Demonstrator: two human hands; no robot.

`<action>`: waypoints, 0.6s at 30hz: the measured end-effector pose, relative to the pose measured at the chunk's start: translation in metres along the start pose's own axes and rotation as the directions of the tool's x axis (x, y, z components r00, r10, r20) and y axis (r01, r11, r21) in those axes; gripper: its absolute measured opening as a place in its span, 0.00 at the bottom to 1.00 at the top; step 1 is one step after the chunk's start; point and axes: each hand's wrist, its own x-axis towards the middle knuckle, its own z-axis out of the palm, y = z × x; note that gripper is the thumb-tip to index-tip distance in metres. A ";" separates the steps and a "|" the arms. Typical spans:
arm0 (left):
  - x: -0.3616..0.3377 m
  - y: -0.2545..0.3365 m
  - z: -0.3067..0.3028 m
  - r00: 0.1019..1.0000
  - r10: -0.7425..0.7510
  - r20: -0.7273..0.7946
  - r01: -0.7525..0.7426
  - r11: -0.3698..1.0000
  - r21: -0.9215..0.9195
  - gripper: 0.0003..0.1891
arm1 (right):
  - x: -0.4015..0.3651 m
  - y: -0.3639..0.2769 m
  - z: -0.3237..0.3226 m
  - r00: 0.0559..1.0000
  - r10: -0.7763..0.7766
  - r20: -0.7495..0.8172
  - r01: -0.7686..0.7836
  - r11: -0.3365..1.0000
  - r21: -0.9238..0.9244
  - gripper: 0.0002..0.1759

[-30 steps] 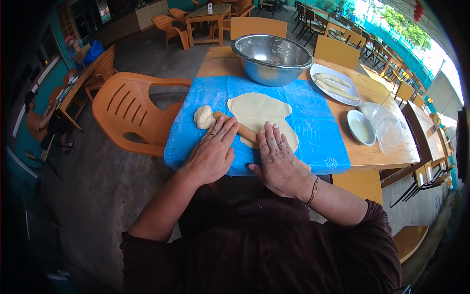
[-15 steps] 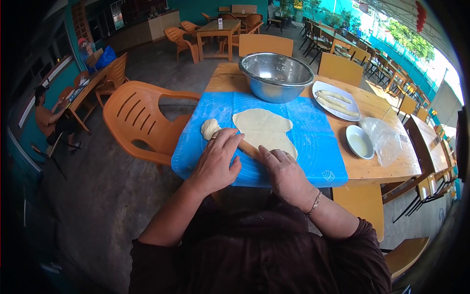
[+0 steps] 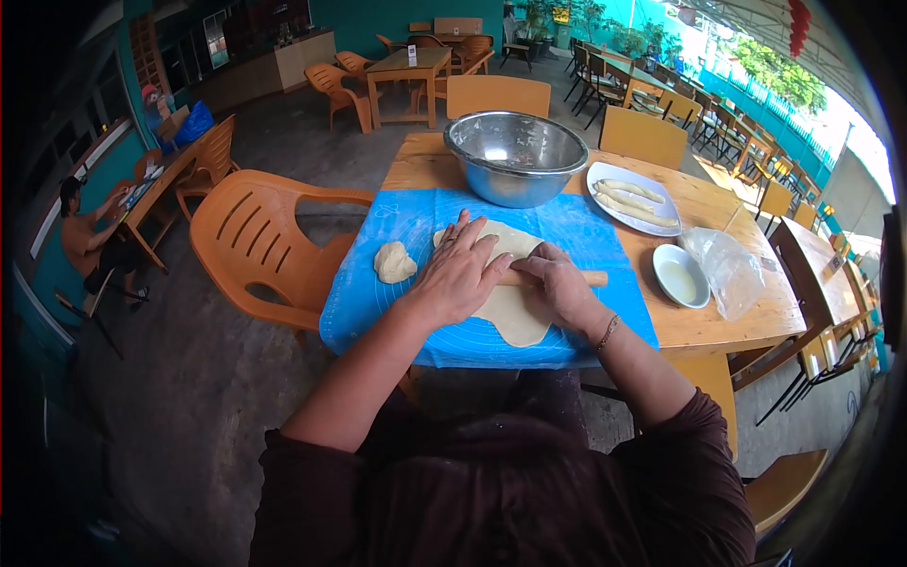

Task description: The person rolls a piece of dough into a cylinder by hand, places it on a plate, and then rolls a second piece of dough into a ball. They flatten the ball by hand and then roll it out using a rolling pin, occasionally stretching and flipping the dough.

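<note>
Dough sheet (image 3: pixel 515 312) looks mostly flattened under the rolling pin (image 3: pixel 578 278), left hand (image 3: pixel 461 274) and right hand (image 3: pixel 557 283) pressing it open-fingered, a lump (image 3: pixel 394 262) at nine o'clock unrolled

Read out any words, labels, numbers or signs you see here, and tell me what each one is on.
On the blue rolling mat: pale printed marks near its corners, too small to read.
On the small card standing on the far table: blurred, unreadable.
Nothing else in view bears readable text.
</note>
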 end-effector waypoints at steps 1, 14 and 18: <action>0.004 -0.003 0.003 1.000 0.002 -0.001 -0.002 1.000 -0.001 0.27 | 0.001 0.004 0.002 1.000 0.000 -0.001 0.000 1.000 -0.002 0.20; 0.046 -0.020 0.022 0.948 -0.121 0.294 0.123 0.992 0.010 0.32 | 0.044 0.036 0.015 0.994 0.073 0.080 -0.039 0.931 -0.363 0.30; 0.025 -0.008 0.024 0.934 -0.213 0.287 0.172 0.972 0.159 0.38 | 0.030 0.006 0.009 0.948 0.255 0.190 -0.131 0.857 -0.499 0.39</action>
